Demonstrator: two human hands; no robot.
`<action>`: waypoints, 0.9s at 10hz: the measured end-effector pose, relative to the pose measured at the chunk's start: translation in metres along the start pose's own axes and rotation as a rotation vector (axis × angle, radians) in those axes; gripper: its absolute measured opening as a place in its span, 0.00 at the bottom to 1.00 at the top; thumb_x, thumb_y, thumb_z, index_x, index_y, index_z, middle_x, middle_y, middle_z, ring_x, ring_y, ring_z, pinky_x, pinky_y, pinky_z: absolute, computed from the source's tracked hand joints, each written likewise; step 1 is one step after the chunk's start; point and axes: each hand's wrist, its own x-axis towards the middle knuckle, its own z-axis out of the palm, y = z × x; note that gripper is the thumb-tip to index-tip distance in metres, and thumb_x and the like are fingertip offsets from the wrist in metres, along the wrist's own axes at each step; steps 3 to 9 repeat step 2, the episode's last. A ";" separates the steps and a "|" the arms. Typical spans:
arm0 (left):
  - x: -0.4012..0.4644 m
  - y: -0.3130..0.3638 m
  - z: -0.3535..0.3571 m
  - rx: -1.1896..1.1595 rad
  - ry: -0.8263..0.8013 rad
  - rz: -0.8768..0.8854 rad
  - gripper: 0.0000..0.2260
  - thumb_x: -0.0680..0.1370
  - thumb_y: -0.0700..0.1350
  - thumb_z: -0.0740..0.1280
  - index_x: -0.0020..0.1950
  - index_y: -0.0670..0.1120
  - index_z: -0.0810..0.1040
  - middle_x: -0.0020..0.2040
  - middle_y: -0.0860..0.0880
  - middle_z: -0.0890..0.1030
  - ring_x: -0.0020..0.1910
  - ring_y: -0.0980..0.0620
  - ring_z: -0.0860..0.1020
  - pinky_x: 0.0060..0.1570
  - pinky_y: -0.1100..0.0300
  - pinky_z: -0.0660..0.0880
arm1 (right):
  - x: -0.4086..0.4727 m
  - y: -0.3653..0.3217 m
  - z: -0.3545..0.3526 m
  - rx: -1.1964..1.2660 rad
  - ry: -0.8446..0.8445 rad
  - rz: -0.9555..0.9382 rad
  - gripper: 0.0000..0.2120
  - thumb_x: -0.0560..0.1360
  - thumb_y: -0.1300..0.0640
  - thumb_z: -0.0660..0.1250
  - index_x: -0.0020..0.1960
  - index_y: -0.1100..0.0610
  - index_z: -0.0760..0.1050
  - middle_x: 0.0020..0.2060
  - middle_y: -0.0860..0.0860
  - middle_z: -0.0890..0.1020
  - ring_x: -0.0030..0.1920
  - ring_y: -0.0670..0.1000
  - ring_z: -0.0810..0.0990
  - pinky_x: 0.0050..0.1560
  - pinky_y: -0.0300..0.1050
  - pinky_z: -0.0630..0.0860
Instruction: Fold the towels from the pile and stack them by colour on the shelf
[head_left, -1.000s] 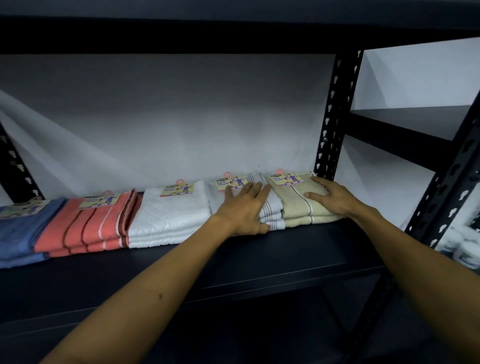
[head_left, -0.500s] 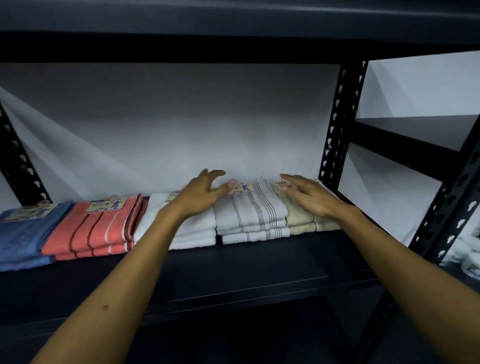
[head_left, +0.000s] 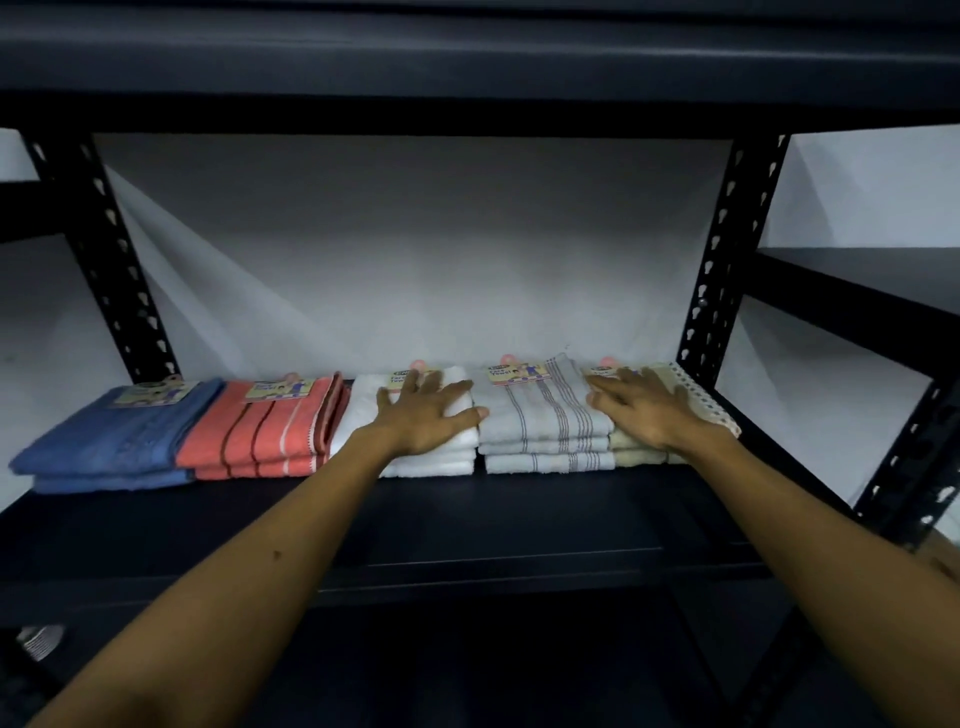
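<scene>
On shelf (head_left: 519, 525) back edge: five towel stacks; my left hand (head_left: 423, 415) flat on white stack (head_left: 363, 415), right hand (head_left: 641, 408) flat on beige stack (head_left: 636, 457).

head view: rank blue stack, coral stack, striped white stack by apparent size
1. blue stack, widest
2. coral stack and striped white stack look alike, so unranked; wide-angle stretch at the frame edge may inflate the blue.
</scene>
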 end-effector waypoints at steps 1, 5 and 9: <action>-0.025 0.003 -0.008 -0.162 0.110 0.062 0.28 0.79 0.62 0.59 0.77 0.53 0.63 0.79 0.46 0.58 0.79 0.48 0.50 0.75 0.42 0.52 | -0.020 -0.015 -0.003 0.146 0.222 -0.084 0.26 0.80 0.42 0.59 0.75 0.50 0.65 0.76 0.52 0.65 0.76 0.55 0.59 0.74 0.62 0.56; -0.064 -0.002 -0.025 -0.340 0.341 0.220 0.22 0.78 0.50 0.69 0.71 0.47 0.72 0.72 0.46 0.71 0.72 0.53 0.67 0.68 0.65 0.61 | -0.051 -0.036 -0.014 0.381 0.419 -0.217 0.26 0.78 0.50 0.65 0.73 0.56 0.68 0.70 0.56 0.72 0.71 0.54 0.70 0.71 0.50 0.65; -0.064 -0.002 -0.025 -0.340 0.341 0.220 0.22 0.78 0.50 0.69 0.71 0.47 0.72 0.72 0.46 0.71 0.72 0.53 0.67 0.68 0.65 0.61 | -0.051 -0.036 -0.014 0.381 0.419 -0.217 0.26 0.78 0.50 0.65 0.73 0.56 0.68 0.70 0.56 0.72 0.71 0.54 0.70 0.71 0.50 0.65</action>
